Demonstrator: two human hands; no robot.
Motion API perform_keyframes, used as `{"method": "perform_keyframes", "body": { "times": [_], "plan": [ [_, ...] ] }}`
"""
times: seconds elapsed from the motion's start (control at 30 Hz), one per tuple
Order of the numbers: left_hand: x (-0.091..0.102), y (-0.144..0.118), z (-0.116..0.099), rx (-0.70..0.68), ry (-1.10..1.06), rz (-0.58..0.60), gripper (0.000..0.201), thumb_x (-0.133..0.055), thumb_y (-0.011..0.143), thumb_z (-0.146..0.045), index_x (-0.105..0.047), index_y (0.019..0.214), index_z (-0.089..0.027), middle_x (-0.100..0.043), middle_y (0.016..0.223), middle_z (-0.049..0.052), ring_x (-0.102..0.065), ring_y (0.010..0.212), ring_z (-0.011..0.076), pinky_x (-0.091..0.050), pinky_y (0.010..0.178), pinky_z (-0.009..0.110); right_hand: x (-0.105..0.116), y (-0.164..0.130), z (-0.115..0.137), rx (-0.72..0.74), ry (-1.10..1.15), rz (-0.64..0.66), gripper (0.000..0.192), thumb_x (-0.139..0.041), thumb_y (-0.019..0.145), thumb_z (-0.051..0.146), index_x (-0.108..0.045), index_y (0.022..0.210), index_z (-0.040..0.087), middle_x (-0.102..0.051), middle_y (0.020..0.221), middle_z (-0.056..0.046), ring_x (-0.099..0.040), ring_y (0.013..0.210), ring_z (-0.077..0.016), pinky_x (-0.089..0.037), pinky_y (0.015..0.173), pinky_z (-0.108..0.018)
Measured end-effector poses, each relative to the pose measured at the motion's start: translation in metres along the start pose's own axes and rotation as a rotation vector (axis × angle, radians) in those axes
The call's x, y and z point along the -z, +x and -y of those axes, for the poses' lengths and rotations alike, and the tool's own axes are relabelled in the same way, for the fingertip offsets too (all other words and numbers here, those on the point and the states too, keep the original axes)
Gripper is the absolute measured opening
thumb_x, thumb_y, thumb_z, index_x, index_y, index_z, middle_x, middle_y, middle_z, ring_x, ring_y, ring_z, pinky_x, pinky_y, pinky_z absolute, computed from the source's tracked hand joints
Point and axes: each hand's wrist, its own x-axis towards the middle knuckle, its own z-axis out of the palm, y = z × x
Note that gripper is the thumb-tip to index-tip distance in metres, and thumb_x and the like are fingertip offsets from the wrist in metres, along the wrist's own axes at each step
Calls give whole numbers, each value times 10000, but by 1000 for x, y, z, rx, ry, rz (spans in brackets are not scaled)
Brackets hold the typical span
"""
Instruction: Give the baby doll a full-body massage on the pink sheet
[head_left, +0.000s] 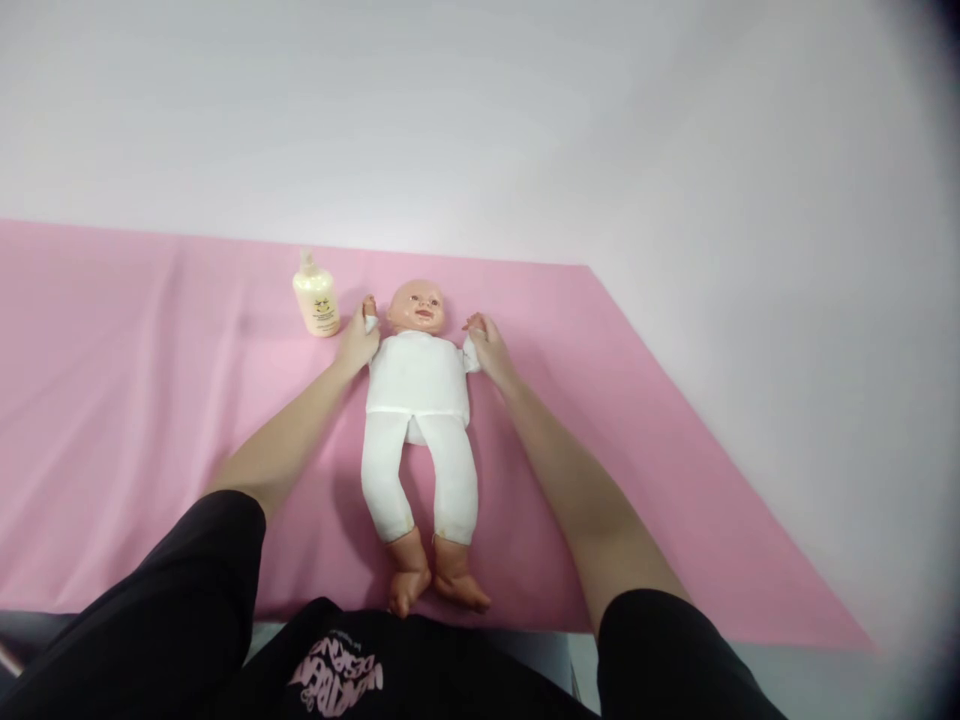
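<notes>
A pink cloth (150, 420) covers the worktop, spreading from the left edge of the view to a slanted right edge, with a plain pale wall (525, 120) behind it. The cloth shows soft lengthwise creases on its left half.

At the bottom of the view is the person's black top with pink lettering (337, 680), and both black sleeves end above the elbow, leaving the forearms bare as they stretch forward over the cloth.

A baby doll (418, 400) lies face up on the middle of the cloth, head away from the person and bare feet nearest the near edge of the worktop. It wears a white top and white trousers; its legs lie slightly apart and its arms spread out to the sides.

The left hand (358, 338) is closed around the doll's arm on that side, fingers wrapped over the white cuff, with the doll's small hand showing just above the grip. The right hand (486, 345) grips the doll's other arm the same way, fingers curled over the sleeve end.

A small cream bottle (316, 297) with a printed label stands upright on the cloth, just beside the left hand and left of the doll's head
</notes>
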Motion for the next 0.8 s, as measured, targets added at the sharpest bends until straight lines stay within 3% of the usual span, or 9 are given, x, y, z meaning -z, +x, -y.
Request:
{"method": "perform_keyframes", "body": {
  "times": [0.07, 0.17, 0.23, 0.3, 0.4, 0.47, 0.53, 0.67, 0.8],
  "plan": [
    [1, -1, -10, -9, -24, -72, 704, -649, 917, -353, -373, 1543, -184, -498, 1568, 184, -451, 1496, 324, -316, 1263, 495, 1, -6, 13, 41, 28, -88, 742, -452, 899, 625, -324, 1501, 209, -545, 1497, -177, -540, 1404, -229, -388, 1228, -476],
    [3, -9, -34, -140, -6, -197, 653, -632, 928, -371, -390, 1510, -204, -537, 1520, 155, -513, 1437, 275, -386, 1220, 428, 3, -20, 40, 224, -2, -155, 802, -461, 927, 605, -181, 1584, 240, -401, 1624, -172, -475, 1478, -250, -393, 1234, -485],
    [5, -20, -53, -234, 58, -215, 507, -574, 955, -376, -483, 1426, -210, -630, 1390, 120, -596, 1323, 247, -435, 1170, 406, 4, -33, 55, 289, -92, -187, 785, -476, 927, 589, -227, 1585, 239, -410, 1612, -166, -441, 1501, -287, -381, 1245, -510],
    [5, -32, -68, -342, 166, -108, 347, -525, 968, -386, -612, 1258, -217, -702, 1233, 97, -649, 1198, 247, -465, 1122, 418, 3, -46, 65, 321, -206, -136, 714, -526, 904, 562, -390, 1523, 233, -524, 1514, -170, -483, 1454, -334, -370, 1248, -539],
    [3, -49, -81, -574, 340, 192, 250, -538, 929, -391, -699, 1001, -214, -739, 1032, 118, -675, 1064, 275, -496, 1050, 446, -5, -61, 73, 413, -375, 127, 486, -601, 859, 477, -643, 1283, 243, -690, 1289, -155, -604, 1282, -367, -412, 1197, -570],
    [-1, -57, -82, -678, 449, 360, 236, -539, 908, -387, -691, 848, -216, -722, 871, 129, -682, 947, 283, -526, 966, 451, -11, -67, 75, 483, -473, 288, 343, -615, 840, 425, -713, 1124, 259, -740, 1178, -129, -645, 1186, -359, -451, 1140, -577],
    [-4, -60, -81, -706, 509, 419, 257, -519, 912, -389, -680, 803, -220, -700, 793, 124, -679, 876, 278, -540, 905, 448, -15, -70, 75, 522, -525, 358, 283, -607, 846, 404, -729, 1060, 264, -753, 1141, -119, -656, 1145, -349, -462, 1109, -577],
    [-6, -56, -75, -632, 400, 285, 353, -498, 953, -438, -689, 1136, -204, -737, 1128, 153, -664, 1141, 308, -490, 1055, 490, -14, -63, 69, 476, -460, 254, 395, -597, 879, 456, -677, 1206, 250, -703, 1266, -148, -613, 1246, -366, -424, 1156, -591],
    [-3, -41, -63, -457, 264, 41, 629, -529, 960, -556, -501, 1442, -153, -525, 1519, 220, -441, 1458, 381, -290, 1243, 559, -10, -51, 60, 415, -406, -23, 631, -535, 924, 526, -471, 1463, 205, -524, 1502, -192, -454, 1442, -374, -323, 1250, -614]
  ]
}}
